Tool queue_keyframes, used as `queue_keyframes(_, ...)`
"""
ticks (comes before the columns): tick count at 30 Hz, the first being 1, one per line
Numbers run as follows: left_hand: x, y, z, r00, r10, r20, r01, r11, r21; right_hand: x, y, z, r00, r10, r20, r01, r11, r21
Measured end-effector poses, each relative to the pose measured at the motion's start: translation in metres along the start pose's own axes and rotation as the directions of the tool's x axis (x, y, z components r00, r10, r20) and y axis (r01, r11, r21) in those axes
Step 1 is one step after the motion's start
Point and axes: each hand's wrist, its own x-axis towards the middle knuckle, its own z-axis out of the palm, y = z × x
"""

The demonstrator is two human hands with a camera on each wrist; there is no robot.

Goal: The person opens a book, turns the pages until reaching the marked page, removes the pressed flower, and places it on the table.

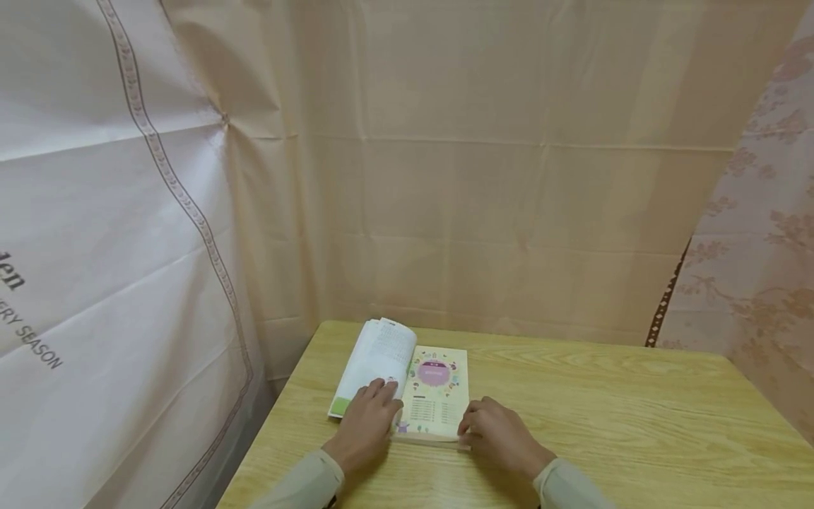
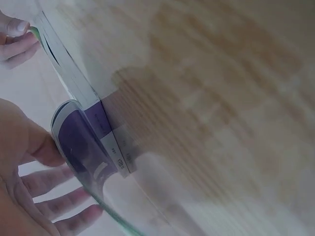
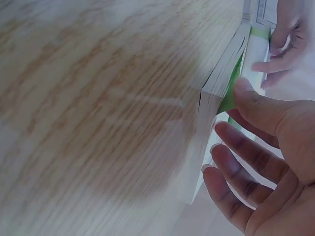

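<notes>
An open book lies on the wooden table, its right page cream with a pink oval and colourful drawings. The left-hand pages bulge up and curve over. Across their lower part and near the gutter rests my left hand, fingers extended. The left wrist view shows its fingers against the curled purple cover. My right hand is at the lower right corner of the book. In the right wrist view its thumb and index finger pinch a green-edged page corner, lifted off the page block; the other fingers are loosely bent.
The wooden table extends to the right of the book. Beige cloth hangs behind it, with a printed white sheet on the left and a flowered one on the right.
</notes>
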Motion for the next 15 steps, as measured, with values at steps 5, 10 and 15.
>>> queue_keyframes(5,-0.0002,-0.0006,-0.0001,1.0,0.001,-0.031,-0.001,1.0,-0.012,0.0009,-0.0003,-0.0012,1.0,0.004,0.004,-0.004,1.0,0.001)
queue_keyframes(10,-0.0006,-0.0019,0.0003,0.997,0.06,-0.057,-0.061,0.998,-0.016,0.0018,-0.0018,-0.0009,1.0,-0.003,0.0,0.003,1.0,-0.027)
queue_keyframes(15,0.0008,-0.0007,0.0013,0.993,0.09,-0.076,-0.092,0.996,-0.013,0.0023,-0.0016,-0.0012,1.0,0.007,-0.017,-0.008,0.998,-0.063)
